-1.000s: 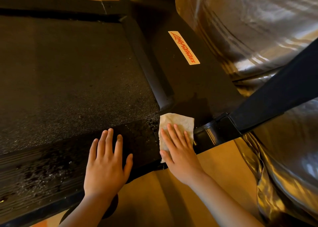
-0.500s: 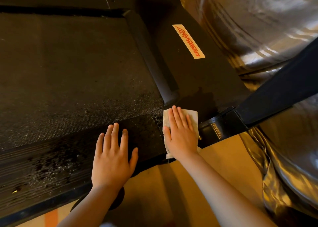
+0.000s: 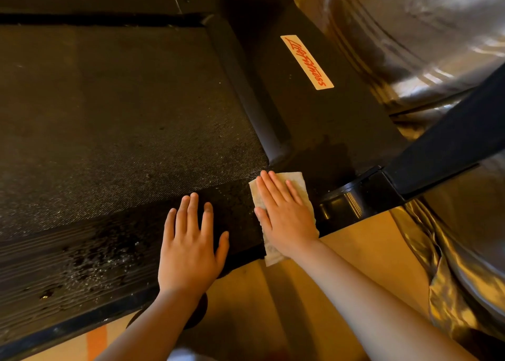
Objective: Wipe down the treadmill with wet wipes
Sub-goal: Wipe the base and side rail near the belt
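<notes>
From the head camera, the black treadmill (image 3: 123, 114) fills the left and far part of the scene. The right hand (image 3: 287, 218) lies flat, fingers straight, and presses a white wet wipe (image 3: 296, 181) onto the treadmill's near right corner, the wipe's near end hanging over the edge. Just left of it, the left hand (image 3: 191, 246) rests flat and relaxed on the speckled end cap, holding nothing. A pale label (image 3: 307, 62) with red lettering sits on the right side rail, with silver sheeting (image 3: 410, 32) farther right.

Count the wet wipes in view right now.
1. The wet wipe lies flat under the right hand at the near corner of the treadmill, with its lower end hanging over the edge. The left hand holds none. Others may be out of frame.
</notes>
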A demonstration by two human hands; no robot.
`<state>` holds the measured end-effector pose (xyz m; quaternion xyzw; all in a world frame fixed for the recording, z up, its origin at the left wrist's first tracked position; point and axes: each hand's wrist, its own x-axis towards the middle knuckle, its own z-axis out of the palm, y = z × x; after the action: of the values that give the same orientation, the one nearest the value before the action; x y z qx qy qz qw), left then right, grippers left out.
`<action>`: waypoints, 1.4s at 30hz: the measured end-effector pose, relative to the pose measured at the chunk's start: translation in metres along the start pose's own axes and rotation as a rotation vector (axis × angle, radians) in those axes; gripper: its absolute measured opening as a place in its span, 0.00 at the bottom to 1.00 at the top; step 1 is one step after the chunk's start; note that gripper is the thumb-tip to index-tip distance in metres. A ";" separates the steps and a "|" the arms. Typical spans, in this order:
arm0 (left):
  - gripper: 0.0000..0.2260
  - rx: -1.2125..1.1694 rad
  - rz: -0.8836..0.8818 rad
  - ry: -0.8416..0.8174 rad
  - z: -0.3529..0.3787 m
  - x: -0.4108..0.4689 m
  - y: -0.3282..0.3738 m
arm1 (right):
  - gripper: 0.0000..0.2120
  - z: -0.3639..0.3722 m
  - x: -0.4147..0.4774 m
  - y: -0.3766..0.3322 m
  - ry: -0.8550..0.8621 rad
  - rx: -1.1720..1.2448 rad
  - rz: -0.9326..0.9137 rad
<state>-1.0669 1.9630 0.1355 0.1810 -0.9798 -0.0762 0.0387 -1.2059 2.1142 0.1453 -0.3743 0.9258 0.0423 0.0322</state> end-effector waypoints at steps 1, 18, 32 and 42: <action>0.29 0.004 -0.001 0.002 0.000 0.000 0.000 | 0.30 -0.001 0.004 -0.001 -0.004 0.000 -0.005; 0.30 0.029 -0.006 0.005 -0.002 0.000 0.000 | 0.27 -0.012 0.091 -0.001 -0.113 -0.003 -0.039; 0.29 0.014 0.003 0.009 -0.001 0.000 0.000 | 0.31 0.000 0.017 -0.022 -0.037 0.008 -0.011; 0.29 0.008 0.006 0.031 0.002 0.000 -0.001 | 0.28 -0.018 -0.023 -0.019 0.020 0.189 -0.005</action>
<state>-1.0669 1.9625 0.1335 0.1794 -0.9799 -0.0692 0.0534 -1.1768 2.1150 0.1639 -0.3721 0.9250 -0.0492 0.0582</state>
